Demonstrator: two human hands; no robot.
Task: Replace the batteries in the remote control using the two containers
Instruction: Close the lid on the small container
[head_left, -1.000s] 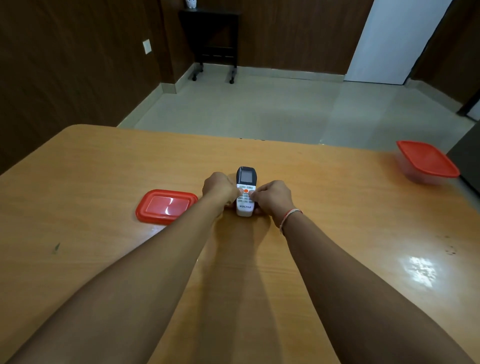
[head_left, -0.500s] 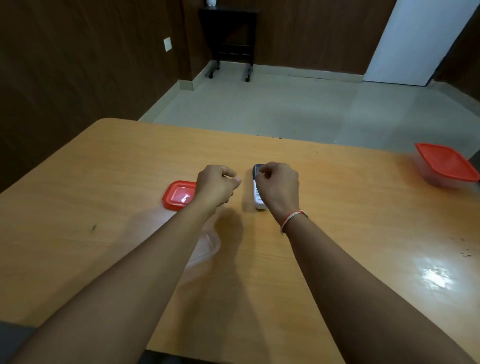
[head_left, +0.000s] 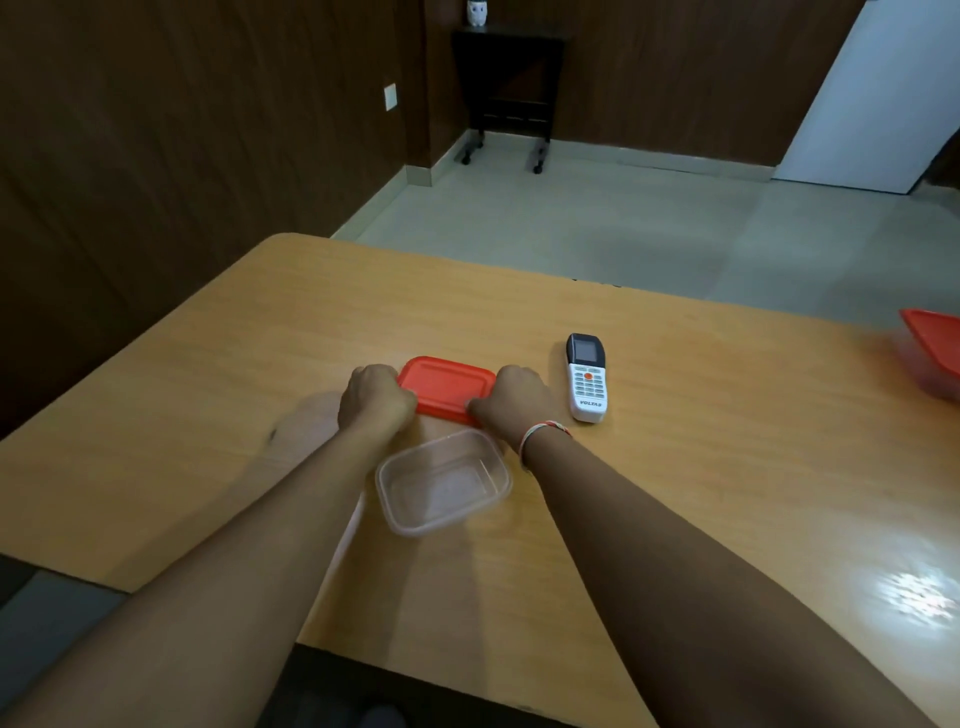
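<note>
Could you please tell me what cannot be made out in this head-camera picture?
- Fingertips of the left hand and right hand: curled at the red lid, so the grip is unclear.
- Second container: cut off by the right edge; contents unseen.
- Remote control: lies face up, battery cover hidden underneath.
- Clear container: looks empty; too hazy to be sure.

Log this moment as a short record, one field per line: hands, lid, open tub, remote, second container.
left hand: gripping the left end of the red lid
right hand: gripping the lid's right end
red lid: off its tub, at table level
clear tub: open, looks empty, just nearer than the lid
remote: face up on the table, right of the lid, untouched
second container: red lid on, far right edge
</note>
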